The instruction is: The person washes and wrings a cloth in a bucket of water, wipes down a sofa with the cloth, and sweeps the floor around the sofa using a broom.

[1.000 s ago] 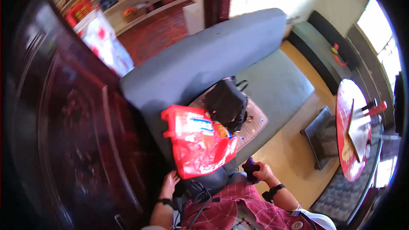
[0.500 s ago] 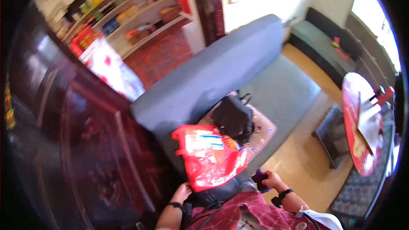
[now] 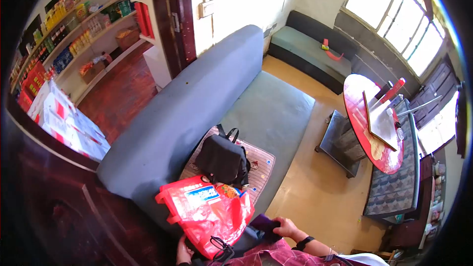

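The right hand (image 3: 286,227) has its fingers clamped on a dark purple item (image 3: 264,223); a light, firm pinch suits it. The left hand (image 3: 184,252) is beside the red shopping bag (image 3: 197,219); whether its fingers grip cannot be told. Steady that edge gently.

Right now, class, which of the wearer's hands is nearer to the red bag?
Left. The left hand is at the lower-left edge of the red bag; the right hand is apart, off to its right.
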`<action>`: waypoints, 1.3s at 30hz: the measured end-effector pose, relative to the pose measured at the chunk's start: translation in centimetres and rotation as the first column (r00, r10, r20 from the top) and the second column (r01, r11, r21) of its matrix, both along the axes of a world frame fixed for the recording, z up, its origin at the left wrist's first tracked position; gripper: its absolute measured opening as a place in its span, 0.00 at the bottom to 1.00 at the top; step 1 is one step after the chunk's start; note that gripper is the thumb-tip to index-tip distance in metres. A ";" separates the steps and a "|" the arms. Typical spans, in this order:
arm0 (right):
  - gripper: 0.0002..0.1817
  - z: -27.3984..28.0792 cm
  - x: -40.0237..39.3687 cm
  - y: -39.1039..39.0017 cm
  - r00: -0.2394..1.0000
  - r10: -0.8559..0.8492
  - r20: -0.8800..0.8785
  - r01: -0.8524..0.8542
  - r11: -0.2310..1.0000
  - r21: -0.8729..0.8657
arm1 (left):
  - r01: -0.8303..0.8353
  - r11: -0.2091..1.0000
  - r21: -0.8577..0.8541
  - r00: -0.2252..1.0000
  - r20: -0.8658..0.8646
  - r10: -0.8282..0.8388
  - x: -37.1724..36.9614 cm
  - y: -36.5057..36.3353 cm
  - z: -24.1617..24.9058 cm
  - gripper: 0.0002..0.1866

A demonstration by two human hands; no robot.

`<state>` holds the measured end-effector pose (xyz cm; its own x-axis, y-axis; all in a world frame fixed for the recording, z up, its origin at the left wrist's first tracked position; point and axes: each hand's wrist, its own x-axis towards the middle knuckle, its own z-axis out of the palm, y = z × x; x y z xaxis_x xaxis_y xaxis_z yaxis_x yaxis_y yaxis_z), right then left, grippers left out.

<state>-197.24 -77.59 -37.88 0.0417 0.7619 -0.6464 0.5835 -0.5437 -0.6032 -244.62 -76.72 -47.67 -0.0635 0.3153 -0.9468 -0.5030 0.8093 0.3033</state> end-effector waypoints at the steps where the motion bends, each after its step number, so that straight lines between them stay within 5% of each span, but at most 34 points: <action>1: 0.29 -0.6 0.1 0.1 1.000 0.017 0.004 -0.017 0.999 -0.027 | 0.010 1.000 0.009 1.000 0.014 -0.010 0.8 1.0 -0.4 0.14; 5: 0.29 -2.8 -0.1 0.4 0.998 -0.011 0.061 0.012 1.000 -0.019 | 0.031 0.998 0.061 0.993 -0.117 -0.023 3.0 1.0 1.3 0.20; 8: 0.29 -1.3 0.0 0.6 0.991 -0.098 0.092 0.093 0.994 0.055 | -0.041 0.995 0.095 0.999 0.014 0.040 2.6 0.4 2.8 0.20; 11: 0.29 3.0 -0.4 -0.3 0.990 -0.061 0.124 0.052 0.996 0.076 | -0.094 0.995 0.026 0.984 -0.147 0.097 5.5 2.2 7.3 0.19; 14: 0.28 3.2 -1.7 -3.3 0.981 0.012 0.193 -0.037 0.991 0.128 | 0.039 0.995 -0.086 0.960 -0.272 -0.061 4.6 1.9 6.5 0.19; 15: 0.28 3.3 -2.1 -4.2 0.977 0.012 0.214 -0.042 0.990 0.133 | -0.106 0.985 0.138 0.989 -0.084 0.118 5.2 1.2 6.4 0.20; 20: 0.27 5.8 -6.6 -6.7 0.947 0.095 0.308 -0.135 0.985 0.112 | 0.099 0.994 0.041 0.980 -0.180 -0.091 2.6 -0.4 6.0 0.18; 22: 0.27 5.1 -8.7 -7.2 0.939 0.143 0.312 -0.184 0.977 0.105 | 0.069 0.983 0.173 0.997 -0.049 -0.062 0.7 -1.5 6.1 0.17; 28: 0.27 1.7 -12.2 -6.4 0.949 -0.025 0.314 -0.012 0.993 0.115 | 0.198 0.978 0.063 0.947 0.243 -0.208 -3.4 0.8 -1.1 0.23; 31: 0.28 1.4 -13.2 -6.0 0.934 -0.032 0.356 -0.001 0.996 0.092 | 0.221 0.975 0.023 0.975 0.006 -0.221 -4.7 3.9 1.2 0.22; 32: 0.28 1.4 -13.5 -5.9 0.928 -0.021 0.373 -0.003 0.998 0.064 | 0.140 0.985 0.103 0.986 0.080 -0.148 -7.1 4.7 -1.5 0.22; 35: 0.27 1.8 -14.2 -4.6 0.903 -0.137 0.408 0.102 0.989 0.106 | 0.251 0.894 0.371 0.965 -0.166 -0.202 -13.1 11.1 -0.2 0.11; 36: 0.27 2.5 -15.3 -5.3 0.876 -0.183 0.447 0.118 0.979 0.168 | 0.163 0.895 0.414 0.986 -0.032 -0.164 -14.7 13.9 5.1 0.19; 39: 0.25 6.9 -17.5 -3.3 0.843 -0.328 0.427 0.292 0.945 0.150 | -0.116 0.789 0.603 0.974 -0.086 0.209 -20.5 20.0 7.4 0.10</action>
<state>-214.76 -80.91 -31.01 0.5498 0.7072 -0.4445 0.6061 -0.7039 -0.3704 -265.14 -56.73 -40.32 -0.2821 0.7822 -0.5555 -0.5252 0.3586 0.7717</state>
